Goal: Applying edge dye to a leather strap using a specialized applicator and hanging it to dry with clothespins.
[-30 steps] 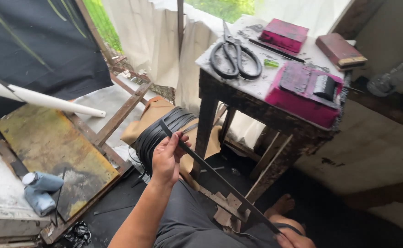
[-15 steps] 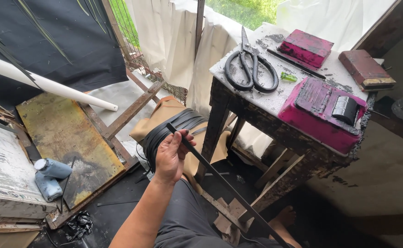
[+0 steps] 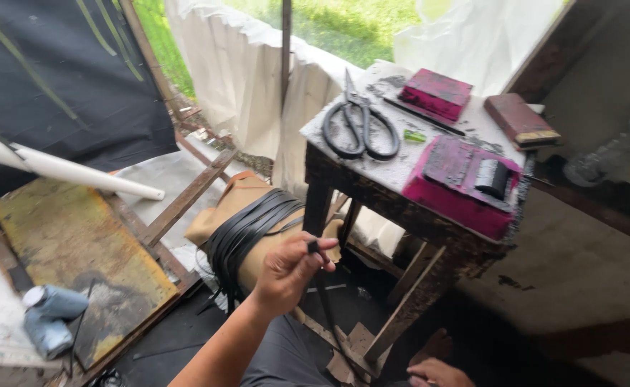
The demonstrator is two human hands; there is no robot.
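Note:
My left hand (image 3: 291,270) pinches the top end of a thin black strip (image 3: 327,304) that runs down toward my lap. My right hand (image 3: 437,374) shows only partly at the bottom edge, near the strip's lower end; its grip is hidden. Behind my left hand, a bundle of black strips (image 3: 247,228) is wrapped around a tan cushion-like roll (image 3: 221,208). To the right stands a worn small table (image 3: 401,188) carrying large black scissors (image 3: 360,127).
On the table lie two magenta boxes (image 3: 437,93) (image 3: 452,188), a brown book (image 3: 521,120), a small black roller (image 3: 493,179) and a green bit (image 3: 415,135). A white pipe (image 3: 78,174), a yellowed board (image 3: 71,251), wooden frame pieces and a blue-grey rag (image 3: 49,319) are at left.
The view has swung left and down, so the table sits further right. My left hand has slid along the strip and now holds it at its end.

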